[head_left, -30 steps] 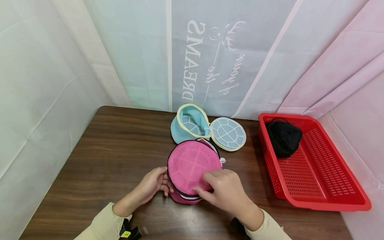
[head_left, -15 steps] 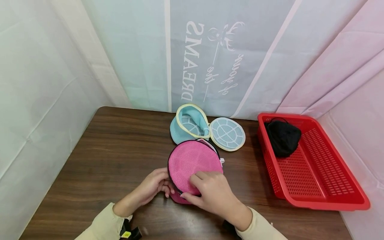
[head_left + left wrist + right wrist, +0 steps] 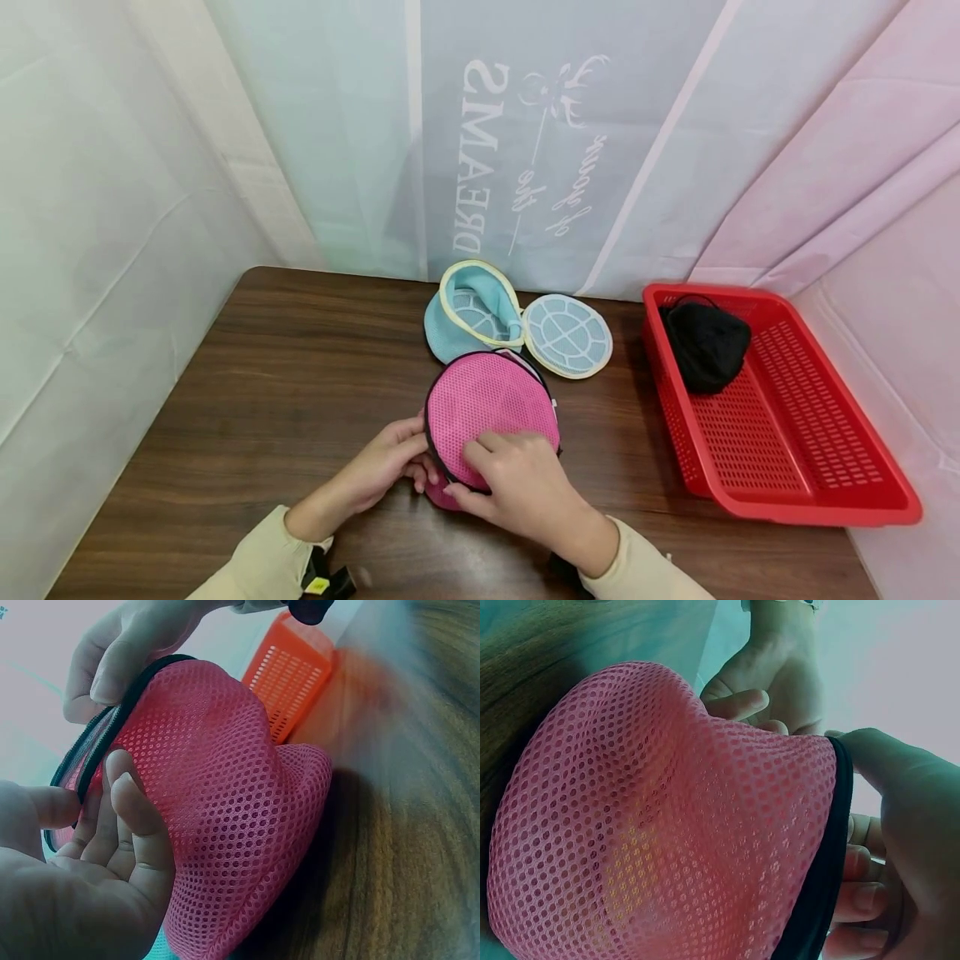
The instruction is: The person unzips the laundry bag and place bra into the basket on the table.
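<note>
A round pink mesh laundry bag (image 3: pixel 483 396) with a black zip edge stands on the table in front of me. My left hand (image 3: pixel 386 462) holds its left rim; in the left wrist view the thumb and fingers pinch the black edge. At the front rim my right hand (image 3: pixel 525 492) pinches the zip edge, thumb low and fingers bent over the lid. The zip pull is not visible. Through the bag's mesh (image 3: pixel 652 810) in the right wrist view, something yellowish shows faintly inside.
Behind the pink bag sits an open light-blue mesh bag (image 3: pixel 435 329) with yellow trim, its round lid (image 3: pixel 567 336) folded out to the right. A red plastic basket (image 3: pixel 795 500) at the right holds a black cloth item (image 3: pixel 708 346). A curtain (image 3: pixel 352 150) hangs behind the table.
My right hand has slid left along the pink bag's front rim towards my left hand. The pale gap seen under the lid there is no longer visible. The left hand has barely moved.
</note>
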{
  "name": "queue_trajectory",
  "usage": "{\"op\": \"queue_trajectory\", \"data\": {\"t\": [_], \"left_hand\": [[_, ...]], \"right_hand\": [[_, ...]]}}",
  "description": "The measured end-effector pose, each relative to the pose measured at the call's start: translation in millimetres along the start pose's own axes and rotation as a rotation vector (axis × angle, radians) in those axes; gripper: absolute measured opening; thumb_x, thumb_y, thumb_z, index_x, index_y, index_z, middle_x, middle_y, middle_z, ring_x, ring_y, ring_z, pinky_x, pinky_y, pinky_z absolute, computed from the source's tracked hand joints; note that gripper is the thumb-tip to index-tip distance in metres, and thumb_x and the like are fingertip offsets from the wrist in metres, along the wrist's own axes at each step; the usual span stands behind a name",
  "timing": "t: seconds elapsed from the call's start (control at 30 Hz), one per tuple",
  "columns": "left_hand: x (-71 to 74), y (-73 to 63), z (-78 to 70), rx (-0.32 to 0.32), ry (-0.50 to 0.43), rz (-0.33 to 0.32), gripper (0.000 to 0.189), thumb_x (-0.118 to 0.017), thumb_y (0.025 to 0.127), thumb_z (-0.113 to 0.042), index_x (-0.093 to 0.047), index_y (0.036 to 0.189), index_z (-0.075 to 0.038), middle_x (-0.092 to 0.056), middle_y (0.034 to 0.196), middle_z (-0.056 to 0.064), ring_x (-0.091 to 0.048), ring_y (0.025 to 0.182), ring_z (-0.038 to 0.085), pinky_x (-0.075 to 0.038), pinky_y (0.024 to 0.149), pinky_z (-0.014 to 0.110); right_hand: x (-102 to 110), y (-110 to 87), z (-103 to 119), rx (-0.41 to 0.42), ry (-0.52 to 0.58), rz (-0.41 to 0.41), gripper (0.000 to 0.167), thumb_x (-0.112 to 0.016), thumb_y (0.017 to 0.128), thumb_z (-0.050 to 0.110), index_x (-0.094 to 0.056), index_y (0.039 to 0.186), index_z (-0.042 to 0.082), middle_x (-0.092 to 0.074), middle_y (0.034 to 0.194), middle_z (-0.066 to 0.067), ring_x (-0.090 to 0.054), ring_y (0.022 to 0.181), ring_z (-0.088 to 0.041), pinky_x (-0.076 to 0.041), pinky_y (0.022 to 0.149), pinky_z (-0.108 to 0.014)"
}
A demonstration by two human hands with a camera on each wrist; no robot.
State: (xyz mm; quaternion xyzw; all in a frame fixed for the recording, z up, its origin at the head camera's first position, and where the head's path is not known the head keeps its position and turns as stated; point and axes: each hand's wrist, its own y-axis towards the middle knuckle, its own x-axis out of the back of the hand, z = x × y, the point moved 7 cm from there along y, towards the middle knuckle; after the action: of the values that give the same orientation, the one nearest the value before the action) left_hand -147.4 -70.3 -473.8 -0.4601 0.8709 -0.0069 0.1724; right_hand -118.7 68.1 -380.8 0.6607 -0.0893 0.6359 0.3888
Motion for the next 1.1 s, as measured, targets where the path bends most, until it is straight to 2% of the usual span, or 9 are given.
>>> {"op": "queue_trajectory", "data": {"t": [0.2, 0.5, 0.83, 1.1], "left_hand": [[-1.3, -0.9, 1.1, -0.012, 0.019, 0.01, 0.026, -0.043, 0.107, -0.013, -0.056, 0.119, 0.006, -0.065, 0.077, 0.004, -0.062, 0.067, 0.01, -0.052, 0.056, 0.022], [-3.0, -1.4, 0.2, -0.053, 0.057, 0.047, 0.029, -0.044, 0.108, -0.015, -0.056, 0.118, 0.01, -0.066, 0.078, 0.003, -0.063, 0.068, 0.009, -0.051, 0.058, 0.02], [-4.5, -0.8, 2.2, -0.039, 0.059, 0.044, 0.024, -0.044, 0.107, -0.012, -0.058, 0.114, 0.005, -0.065, 0.078, 0.003, -0.062, 0.068, 0.009, -0.051, 0.057, 0.02], [-5.3, -0.6, 3.4, -0.025, 0.045, 0.025, 0.021, -0.045, 0.105, -0.01, -0.058, 0.11, 0.005, -0.064, 0.079, 0.005, -0.062, 0.068, 0.009, -0.05, 0.057, 0.02]], "right_hand": [[-2.3, 0.3, 0.8, 0.002, -0.011, -0.015, 0.04, -0.082, 0.077, 0.044, -0.05, 0.07, 0.021, -0.037, 0.064, 0.01, -0.035, 0.051, -0.004, -0.023, 0.047, -0.018], [-8.7, -1.4, 0.6, -0.022, -0.041, 0.028, 0.041, -0.083, 0.074, 0.042, -0.048, 0.07, 0.02, -0.038, 0.065, 0.009, -0.035, 0.05, -0.004, -0.021, 0.045, -0.019], [-12.3, -1.8, 6.3, 0.041, -0.032, 0.035, 0.033, -0.078, 0.08, 0.03, -0.049, 0.068, 0.02, -0.041, 0.064, 0.008, -0.036, 0.047, -0.005, -0.019, 0.044, -0.02], [-12.7, -1.7, 6.3, 0.05, -0.013, 0.052, 0.027, -0.074, 0.083, 0.025, -0.052, 0.069, 0.02, -0.042, 0.063, 0.007, -0.037, 0.047, -0.006, -0.02, 0.043, -0.019]]}}
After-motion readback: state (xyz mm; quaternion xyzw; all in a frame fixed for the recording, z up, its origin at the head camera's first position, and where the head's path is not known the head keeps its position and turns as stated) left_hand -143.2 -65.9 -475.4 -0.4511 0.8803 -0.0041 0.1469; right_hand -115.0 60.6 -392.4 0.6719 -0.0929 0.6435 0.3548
